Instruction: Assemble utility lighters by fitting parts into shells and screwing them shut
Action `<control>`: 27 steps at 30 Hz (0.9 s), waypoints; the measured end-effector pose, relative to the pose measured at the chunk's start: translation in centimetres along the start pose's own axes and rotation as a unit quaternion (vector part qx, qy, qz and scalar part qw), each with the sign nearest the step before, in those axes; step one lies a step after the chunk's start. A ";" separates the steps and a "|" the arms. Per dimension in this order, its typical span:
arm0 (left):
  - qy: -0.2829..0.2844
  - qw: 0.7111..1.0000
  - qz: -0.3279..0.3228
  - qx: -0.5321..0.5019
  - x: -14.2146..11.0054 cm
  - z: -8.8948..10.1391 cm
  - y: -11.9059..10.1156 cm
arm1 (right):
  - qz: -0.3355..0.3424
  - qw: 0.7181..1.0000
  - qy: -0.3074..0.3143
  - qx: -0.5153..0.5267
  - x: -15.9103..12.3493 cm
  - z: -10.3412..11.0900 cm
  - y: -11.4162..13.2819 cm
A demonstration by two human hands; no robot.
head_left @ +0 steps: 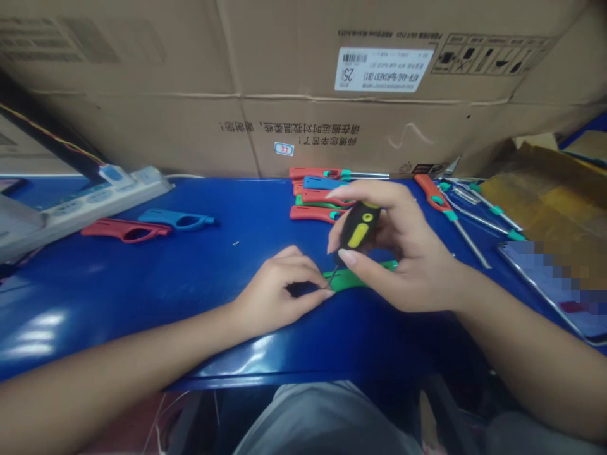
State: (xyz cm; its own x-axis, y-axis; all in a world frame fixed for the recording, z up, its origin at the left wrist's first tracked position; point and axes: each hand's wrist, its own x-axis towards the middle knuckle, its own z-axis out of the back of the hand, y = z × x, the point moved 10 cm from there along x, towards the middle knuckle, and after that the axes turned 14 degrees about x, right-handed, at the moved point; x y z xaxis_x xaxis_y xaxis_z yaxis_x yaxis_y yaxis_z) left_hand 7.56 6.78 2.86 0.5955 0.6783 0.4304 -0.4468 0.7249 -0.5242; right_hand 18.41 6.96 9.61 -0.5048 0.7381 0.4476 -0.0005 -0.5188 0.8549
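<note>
My right hand (408, 253) is closed around a black and yellow screwdriver (361, 227), its shaft tilted down to the left. The tip meets the left end of a green gas lighter handle (353, 278) lying on the blue table. My left hand (284, 284) pinches that same end between thumb and fingers, close to the tip. Whether a screw sits under the tip is hidden by the fingers. Just beyond my right hand is a pile of long gas lighters (315, 213) in red, blue and green, partly covered by the fingers.
A red handle shell (126, 231) and a blue one (177, 219) lie left, by a white power strip (90, 205). Small screws (236, 243) lie mid-table. Rightward are a red lighter (431, 193), metal tubes (474, 221) and a phone (559, 297). A cardboard box (265, 63) stands behind.
</note>
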 end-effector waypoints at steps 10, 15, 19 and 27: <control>-0.027 0.998 0.060 -0.006 1.4 1.2 -0.2 | 0.070 0.987 -0.134 0.048 1.3 2.2 2.0; 0.000 0.999 0.037 0.015 0.4 0.2 0.7 | 0.078 0.971 -0.206 0.092 0.1 2.9 1.1; 0.055 0.997 0.033 0.032 -0.2 -1.3 1.1 | 0.075 0.968 -0.223 0.089 -0.4 3.1 0.7; 0.080 0.996 0.013 0.034 -0.5 -2.0 1.0 | 0.059 0.986 -0.145 0.061 -0.7 1.9 -0.8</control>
State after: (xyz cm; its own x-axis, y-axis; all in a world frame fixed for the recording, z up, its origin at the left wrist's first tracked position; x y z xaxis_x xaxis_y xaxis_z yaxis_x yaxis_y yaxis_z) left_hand 8.17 6.92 0.60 0.6795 0.6729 0.2923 -0.5044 0.7178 -0.4799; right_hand 20.41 7.70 9.13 -0.2281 0.7770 0.5867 0.1555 -0.5658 0.8098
